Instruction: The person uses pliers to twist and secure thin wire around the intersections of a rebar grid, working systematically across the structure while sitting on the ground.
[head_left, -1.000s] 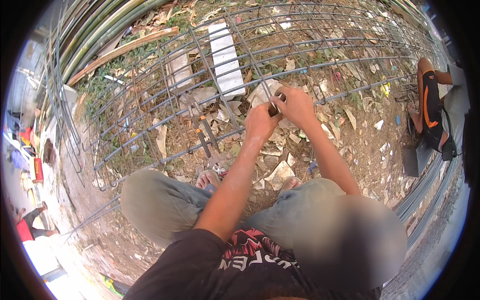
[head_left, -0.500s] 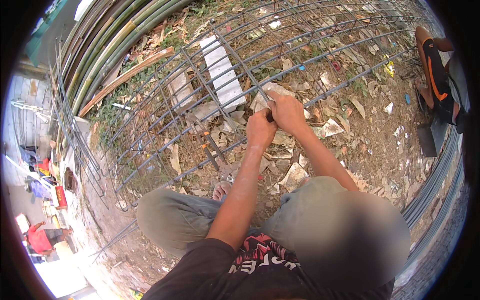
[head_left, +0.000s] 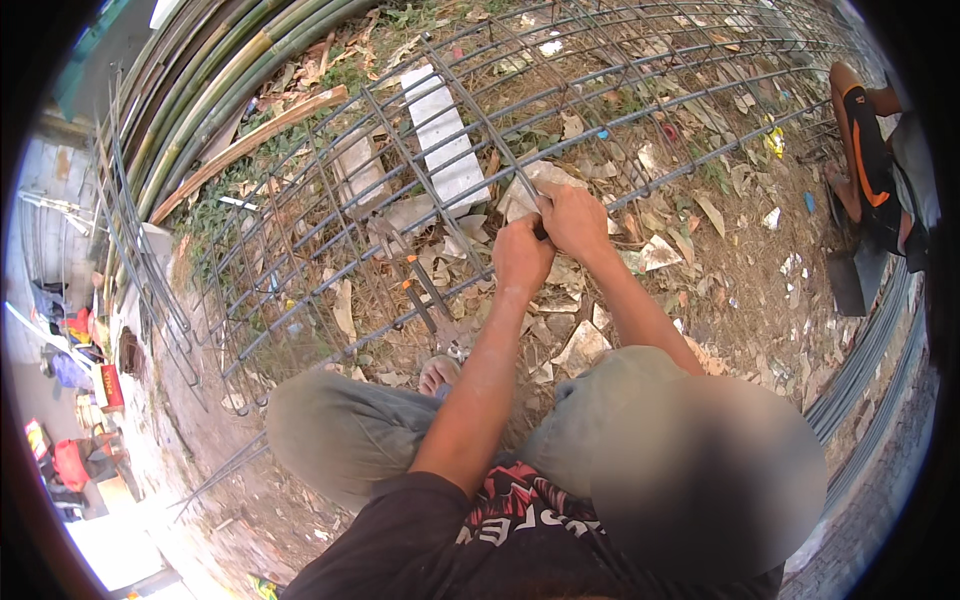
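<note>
Left hand (head_left: pixel 523 258) and right hand (head_left: pixel 575 222) are meeting at the rebar cage (head_left: pixel 505 150), likely for steadiness; can't tell whether they're clamping.

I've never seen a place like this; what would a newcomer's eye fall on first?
First, the rebar cage stretching across the upper middle, with the left hand and right hand close together at its near edge. Then the white block under its bars, left of centre, and the bamboo poles piled at upper left.

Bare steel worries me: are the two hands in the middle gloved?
No, bare skin shows on the left hand and right hand.
</note>
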